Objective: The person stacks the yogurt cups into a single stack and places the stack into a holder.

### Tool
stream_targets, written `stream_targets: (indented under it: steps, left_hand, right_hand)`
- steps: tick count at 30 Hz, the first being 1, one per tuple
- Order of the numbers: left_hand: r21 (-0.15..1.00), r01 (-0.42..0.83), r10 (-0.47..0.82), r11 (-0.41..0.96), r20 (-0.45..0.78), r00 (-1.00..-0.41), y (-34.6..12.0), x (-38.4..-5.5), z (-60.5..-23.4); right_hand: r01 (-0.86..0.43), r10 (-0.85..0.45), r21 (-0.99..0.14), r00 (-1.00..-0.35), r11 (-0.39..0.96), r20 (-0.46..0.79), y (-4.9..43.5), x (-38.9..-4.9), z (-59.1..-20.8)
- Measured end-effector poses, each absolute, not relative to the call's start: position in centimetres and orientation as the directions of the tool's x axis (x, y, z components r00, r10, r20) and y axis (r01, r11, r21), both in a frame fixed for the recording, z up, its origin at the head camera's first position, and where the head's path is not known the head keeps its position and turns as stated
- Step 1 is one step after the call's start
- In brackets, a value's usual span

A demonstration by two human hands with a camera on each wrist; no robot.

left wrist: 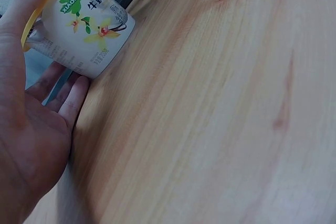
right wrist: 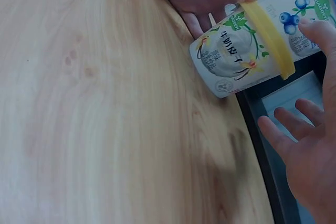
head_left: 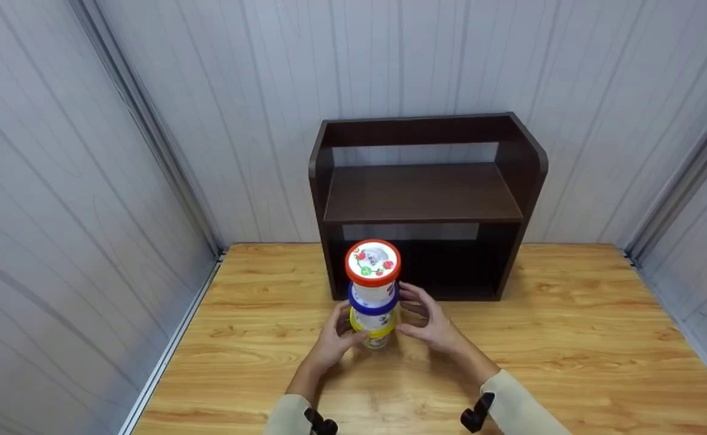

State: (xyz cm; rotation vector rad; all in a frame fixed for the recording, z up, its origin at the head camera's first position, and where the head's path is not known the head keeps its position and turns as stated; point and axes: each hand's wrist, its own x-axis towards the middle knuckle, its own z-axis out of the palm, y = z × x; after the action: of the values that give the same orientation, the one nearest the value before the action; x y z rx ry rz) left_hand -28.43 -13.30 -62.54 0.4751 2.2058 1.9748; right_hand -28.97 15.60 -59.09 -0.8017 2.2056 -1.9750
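Observation:
Three tubs stand stacked upright on the wooden table. On top is a red-lidded tub [head_left: 372, 263] with strawberries on its lid. Below it comes a blue-lidded tub [head_left: 372, 308], printed with blueberries in the right wrist view. At the bottom, a white yellow-lidded tub [left wrist: 86, 27] carries vanilla flowers. My left hand [head_left: 334, 339] holds this lowest tub from the left, thumb against the yellow lid and fingers around the far side. My right hand [head_left: 430, 323] stands beside the stack's right side, its fingers spread and bent; whether a fingertip touches is unclear.
A dark brown two-tier shelf [head_left: 422, 193] stands on the table [head_left: 256, 362] right behind the stack. Pale panelled walls [head_left: 208, 90] enclose the table at the back and both sides. Each sleeve carries a black wrist device [head_left: 479, 412].

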Motion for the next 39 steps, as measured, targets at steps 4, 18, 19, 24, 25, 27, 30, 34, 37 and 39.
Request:
stream_targets:
  steps: [4,18,19,24,25,27,30,34,37,39]
  left_hand:
    - [0.991,0.107,0.313,0.083,0.076,-0.947,-13.2,-28.3,-62.3]
    - [0.992,0.091,0.311,0.086,0.060,-0.949,-13.0,-28.1,-62.1]
    - [0.992,0.094,0.312,0.086,0.063,-0.948,-13.0,-28.1,-62.1]
    - [0.988,0.130,0.325,0.081,0.097,-0.941,-13.2,-28.4,-62.4]
    - [0.987,0.143,0.330,0.079,0.109,-0.938,-13.2,-28.4,-62.5]
    - [0.981,0.178,0.336,0.080,0.141,-0.931,-13.4,-28.5,-62.7]
    - [0.972,0.225,0.347,0.069,0.188,-0.919,-13.6,-28.7,-63.3]
    - [0.975,0.215,0.353,0.063,0.180,-0.918,-13.7,-28.7,-63.3]
    - [0.984,0.163,0.344,0.069,0.130,-0.930,-13.4,-28.3,-62.6]
    - [0.988,0.138,0.336,0.070,0.107,-0.936,-13.2,-28.2,-62.2]
  right_hand:
    - [-0.302,-0.434,-0.953,-0.862,0.024,0.262,15.5,-28.9,-59.6]
    - [-0.204,-0.451,-0.979,-0.876,0.021,0.173,14.9,-29.1,-61.2]
    - [-0.205,-0.447,-0.979,-0.878,0.024,0.173,14.8,-29.2,-61.3]
    - [-0.215,-0.430,-0.976,-0.885,0.033,0.180,14.2,-29.3,-61.2]
    - [-0.215,-0.429,-0.976,-0.885,0.033,0.181,14.1,-29.2,-61.2]
    - [-0.212,-0.431,-0.977,-0.884,0.026,0.180,13.8,-29.2,-61.2]
    - [-0.205,-0.432,-0.978,-0.885,0.024,0.175,13.6,-29.1,-61.1]
    - [-0.212,-0.424,-0.977,-0.888,0.038,0.176,13.3,-29.0,-61.2]
    - [-0.214,-0.423,-0.975,-0.890,0.055,0.172,13.1,-29.0,-61.2]
    - [-0.205,-0.420,-0.977,-0.893,0.062,0.161,13.0,-29.0,-61.2]
